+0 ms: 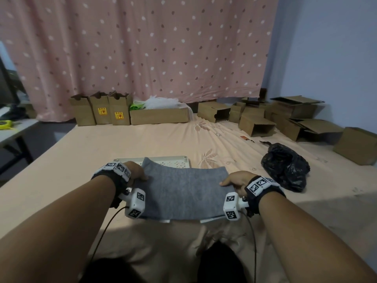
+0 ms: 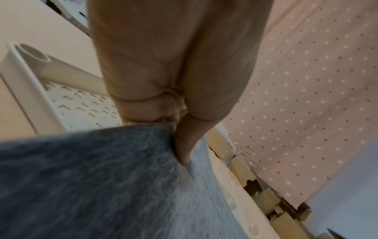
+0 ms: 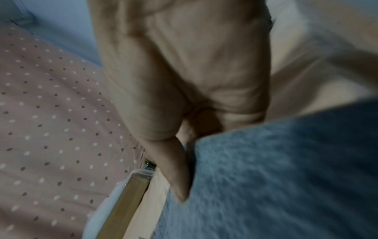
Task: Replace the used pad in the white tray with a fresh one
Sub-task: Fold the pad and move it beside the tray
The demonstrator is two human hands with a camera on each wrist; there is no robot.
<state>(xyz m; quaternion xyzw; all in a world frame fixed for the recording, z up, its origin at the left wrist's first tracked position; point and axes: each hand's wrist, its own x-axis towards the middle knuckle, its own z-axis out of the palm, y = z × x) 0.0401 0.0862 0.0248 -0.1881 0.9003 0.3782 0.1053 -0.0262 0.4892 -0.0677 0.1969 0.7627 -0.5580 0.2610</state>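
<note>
A grey felt pad (image 1: 183,193) is held spread out over the white tray (image 1: 175,161), whose perforated floor and far rim show beyond it. My left hand (image 1: 136,172) pinches the pad's left edge, thumb on top. My right hand (image 1: 234,180) pinches the right edge the same way. In the left wrist view the thumb (image 2: 184,145) presses on the grey pad (image 2: 102,186) above the tray's slotted floor (image 2: 81,105). The right wrist view shows the thumb (image 3: 175,169) on the pad (image 3: 276,177). The pad hides most of the tray.
The tray lies on a peach bedsheet (image 1: 81,160). A crumpled black plastic bag (image 1: 285,166) sits to the right. Cardboard boxes (image 1: 159,116) line the far edge under a pink dotted curtain (image 1: 142,48), and more boxes (image 1: 285,119) are scattered at the back right.
</note>
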